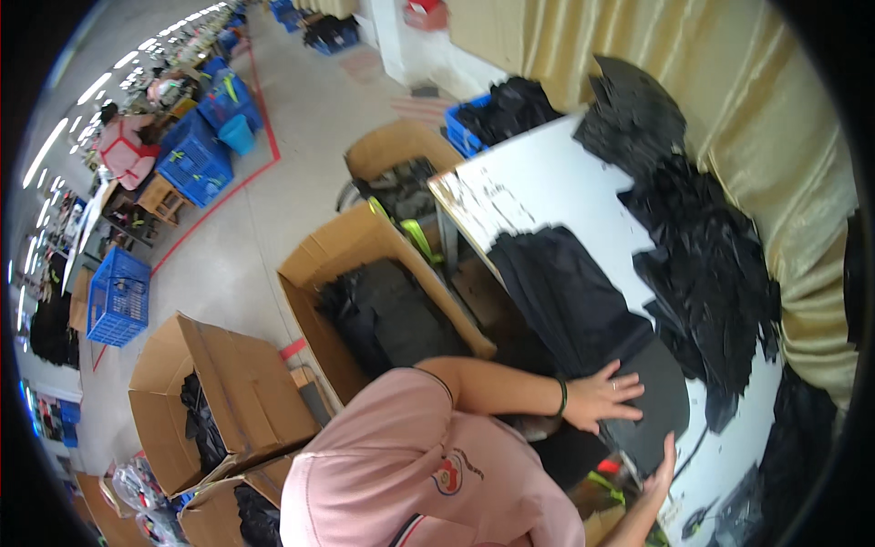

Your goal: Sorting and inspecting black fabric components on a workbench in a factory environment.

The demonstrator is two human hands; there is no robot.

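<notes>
A dark grey, round-ended fabric panel (663, 387) lies at the near part of a white table. My left hand (603, 397) rests on it palm down, fingers spread, a dark band round the wrist. At the panel's near right edge is my right hand (660, 476), seen edge-on with its visible fingers stretched out; the others are hidden. Just beyond the panel, a layered stack of black fabric pieces (570, 292) reaches over the table's left side. Crumpled black fabric pieces (702, 264) lie to the right of it.
The white table (538, 182) borders a cream curtain (738, 91). Dark grey pieces (633, 114) are piled at its far end. Left of it stand cardboard boxes (319, 251) holding dark fabric. Blue crates (196, 159) and a seated person in pink (126, 150) are farther left.
</notes>
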